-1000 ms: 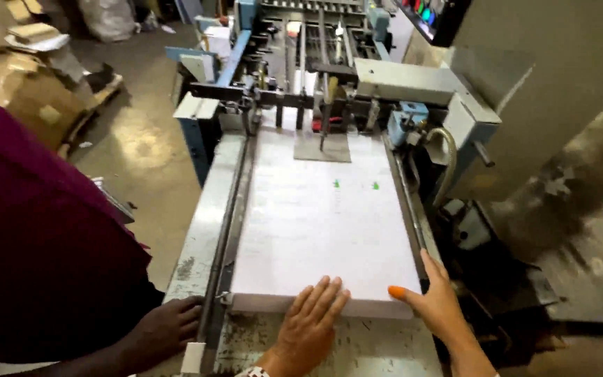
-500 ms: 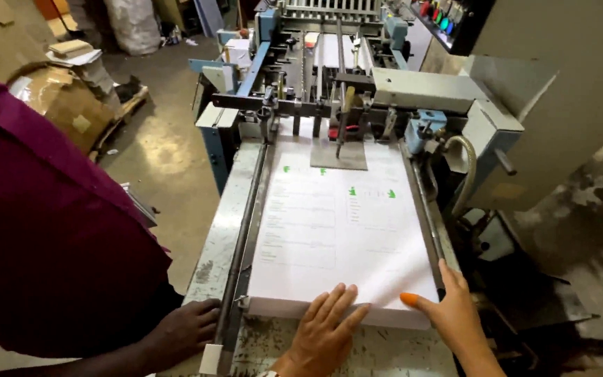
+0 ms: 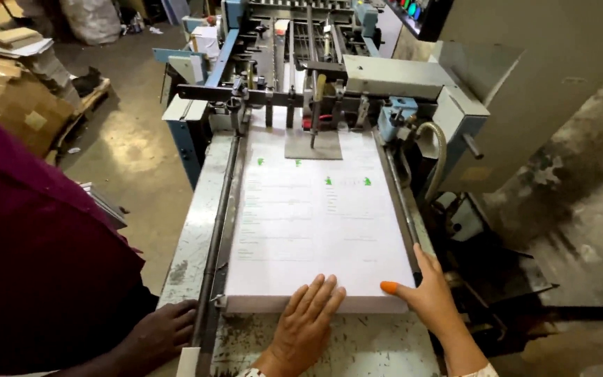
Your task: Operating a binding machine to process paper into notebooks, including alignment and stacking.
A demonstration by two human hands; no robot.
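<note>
- The stack of printed sheets (image 3: 319,223) lies on the table (image 3: 193,244) of the feeding machine (image 3: 329,77), its far end under the machine's rollers.
- Since half a second ago, the left hand (image 3: 306,326) has stayed flat, fingers spread, on the stack's near edge; it grips nothing.
- The right hand (image 3: 428,297) remains open against the stack's near right corner, thumb on the edge, as before.
- A co-worker's hand (image 3: 156,334) still rests at the table's near left corner, left of the stack.
- The co-worker's maroon sleeve (image 3: 36,258) hides the floor left of the stack; both wrists are cut off by the frame.
</note>
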